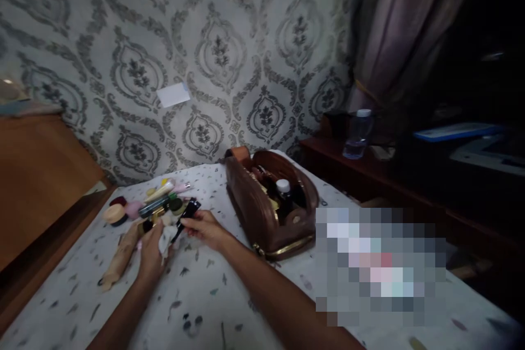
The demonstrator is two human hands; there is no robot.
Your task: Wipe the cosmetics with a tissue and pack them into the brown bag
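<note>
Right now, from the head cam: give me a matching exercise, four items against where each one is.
Items
1. black tube
2. white cloth
3. water bottle
4. white-capped bottle

Places
A. on the dark shelf
B. inside the brown bag
C. in the left hand
D. in the right hand

Pairs: 1-D, 2-C, 3-A, 4-B

Dim, soft pic; right side near black, edges warped, pixelated patch.

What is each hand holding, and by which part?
Right hand pinches a black tube about midway along; left hand holds a white tissue bunched at the tube's lower end.
</note>
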